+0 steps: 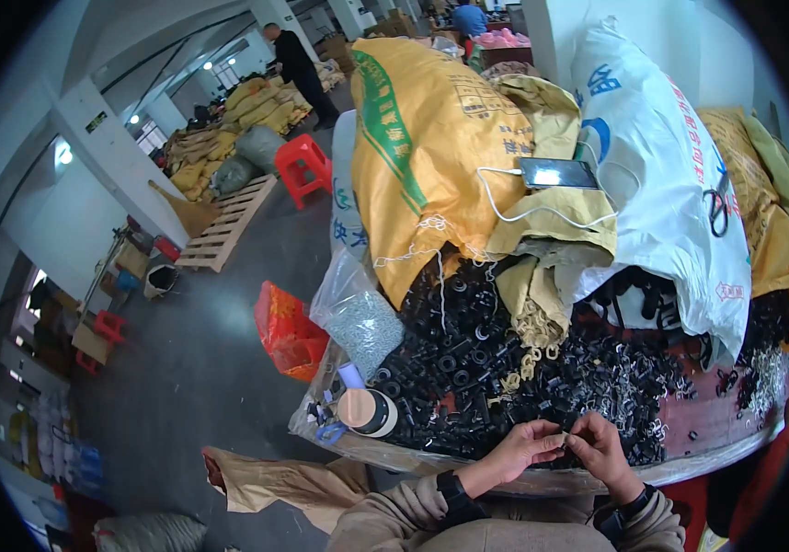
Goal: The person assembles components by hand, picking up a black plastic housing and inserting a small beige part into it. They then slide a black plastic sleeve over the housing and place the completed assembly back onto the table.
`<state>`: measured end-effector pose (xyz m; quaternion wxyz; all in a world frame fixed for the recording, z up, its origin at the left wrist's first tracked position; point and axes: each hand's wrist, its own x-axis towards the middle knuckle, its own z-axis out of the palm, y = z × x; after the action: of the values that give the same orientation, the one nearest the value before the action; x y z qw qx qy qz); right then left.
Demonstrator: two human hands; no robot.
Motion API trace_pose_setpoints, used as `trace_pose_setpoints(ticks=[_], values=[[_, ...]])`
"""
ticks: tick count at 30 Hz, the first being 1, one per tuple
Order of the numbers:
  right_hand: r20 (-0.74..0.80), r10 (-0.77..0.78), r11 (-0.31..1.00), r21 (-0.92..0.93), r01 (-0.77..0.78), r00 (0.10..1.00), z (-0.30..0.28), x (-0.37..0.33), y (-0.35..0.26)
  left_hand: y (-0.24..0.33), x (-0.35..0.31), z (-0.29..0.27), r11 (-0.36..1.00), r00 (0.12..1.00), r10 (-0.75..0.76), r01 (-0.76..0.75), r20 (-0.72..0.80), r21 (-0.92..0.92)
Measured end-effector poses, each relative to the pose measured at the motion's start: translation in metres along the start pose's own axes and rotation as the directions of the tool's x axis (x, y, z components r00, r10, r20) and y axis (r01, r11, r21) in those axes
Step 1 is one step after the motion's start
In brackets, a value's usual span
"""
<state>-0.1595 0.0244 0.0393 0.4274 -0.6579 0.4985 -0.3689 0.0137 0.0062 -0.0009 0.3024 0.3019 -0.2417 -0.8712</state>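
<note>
My left hand and my right hand meet at the table's near edge, with fingertips pinched close together. Between them is a small pale piece, mostly hidden by the fingers; its kind cannot be made out. Just beyond my hands spreads a heap of small black plastic parts, some of them ring-shaped. Small beige clips spill from a tan sack onto the heap. Right of these, little whitish metal pieces are mixed among the black parts.
A yellow woven sack and a white sack stand at the table's back; a phone with a white cable lies between. At left are a lidded cup, blue-handled scissors and a clear bag of small grey pieces. A red stool stands beyond.
</note>
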Motion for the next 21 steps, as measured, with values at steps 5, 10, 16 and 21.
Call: trace_pose_setpoints(ticks=[5, 10, 16, 21], values=[[0.106, 0.109, 0.919, 0.369, -0.141, 0.988, -0.0012, -0.0009, 0.0049, 0.0031, -0.003, 0.0013, 0.999, 0.999, -0.045, 0.045, 0.008, 0.024], [0.103, 0.192, 0.846, 0.486, -0.218, 0.976, -0.0002, 0.0005, -0.0002, 0.0023, 0.0003, -0.0006, 0.999, 0.999, -0.035, 0.035, 0.002, 0.037], [0.057, 0.18, 0.863, 0.47, -0.186, 0.982, 0.0018, -0.0027, 0.0058, -0.0017, 0.0033, -0.0023, 0.997, 1.0, -0.023, 0.023, -0.003, 0.07], [-0.036, 0.098, 0.927, 0.368, -0.078, 0.995, 0.005, -0.0044, 0.0036, -0.0026, 0.0024, -0.0001, 0.99, 0.998, 0.018, -0.027, 0.068, 0.136]])
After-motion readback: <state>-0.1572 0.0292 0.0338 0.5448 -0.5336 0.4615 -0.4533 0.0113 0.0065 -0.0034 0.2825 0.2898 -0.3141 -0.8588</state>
